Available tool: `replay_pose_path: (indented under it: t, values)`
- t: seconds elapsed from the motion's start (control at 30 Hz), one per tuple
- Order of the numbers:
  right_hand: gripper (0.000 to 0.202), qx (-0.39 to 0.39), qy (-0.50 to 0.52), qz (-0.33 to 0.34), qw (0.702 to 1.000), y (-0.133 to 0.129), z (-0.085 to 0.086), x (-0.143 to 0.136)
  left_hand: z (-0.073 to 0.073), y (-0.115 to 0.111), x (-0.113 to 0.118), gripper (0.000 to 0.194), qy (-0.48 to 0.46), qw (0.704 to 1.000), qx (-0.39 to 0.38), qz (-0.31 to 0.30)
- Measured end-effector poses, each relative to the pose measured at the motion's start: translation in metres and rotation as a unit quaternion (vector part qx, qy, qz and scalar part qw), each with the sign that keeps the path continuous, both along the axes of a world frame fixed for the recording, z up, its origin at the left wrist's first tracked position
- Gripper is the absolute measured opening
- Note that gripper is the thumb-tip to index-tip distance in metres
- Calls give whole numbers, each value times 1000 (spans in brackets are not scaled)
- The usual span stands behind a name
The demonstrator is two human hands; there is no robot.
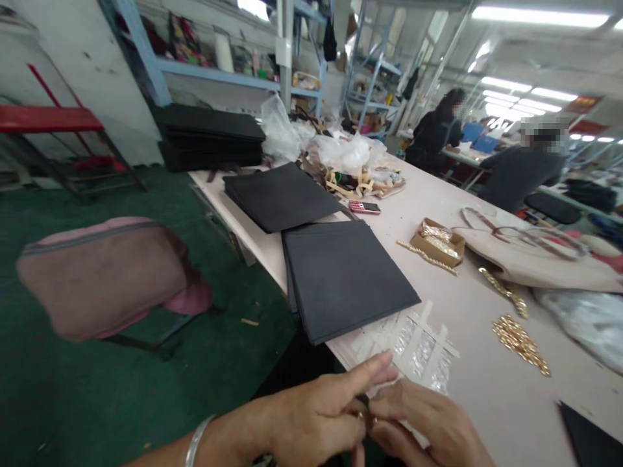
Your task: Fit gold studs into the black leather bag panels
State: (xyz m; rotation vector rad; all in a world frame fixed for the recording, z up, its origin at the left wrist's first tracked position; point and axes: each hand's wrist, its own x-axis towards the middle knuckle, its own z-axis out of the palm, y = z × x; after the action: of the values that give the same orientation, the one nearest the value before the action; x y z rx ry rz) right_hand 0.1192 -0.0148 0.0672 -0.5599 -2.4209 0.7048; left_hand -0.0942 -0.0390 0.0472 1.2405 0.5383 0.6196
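My left hand (316,415), with a silver bangle at the wrist, is closed on a small gold-coloured metal piece (361,416), its index finger stretched out. Against it, my right hand (421,412) pinches at the same spot; the fingers hide most of what they hold. Just beyond the hands lie clear plastic packets with pale strips (422,350). A stack of black sheets (353,272) is to their left. Gold chain links (520,344) form a pile on the right.
More black sheets (282,194) lie behind the near stack. Farther back are a red phone (365,207), a cardboard box (438,243) with gold pieces, and plastic bags (345,150). A covered chair (107,279) stands at the left. Two people sit at the back right.
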Motion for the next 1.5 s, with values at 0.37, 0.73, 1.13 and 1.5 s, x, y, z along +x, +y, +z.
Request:
replay_pose_path:
  t: [0.37,0.73,1.13,1.5]
  values:
    - [14,81,-102,-215,968,139,1,-64,-23,-8,-38,45,29,955,-182,232]
    - [13,92,-185,-130,970,116,-14,-30,-49,-9,-14,46,-54,963,-169,202]
    - [17,-86,-68,-203,973,29,-37,21,-36,-17,18,40,-50,923,-224,309]
    - [18,-441,34,-299,846,9,-39,0,-45,-19,27,44,-87,887,-334,306]
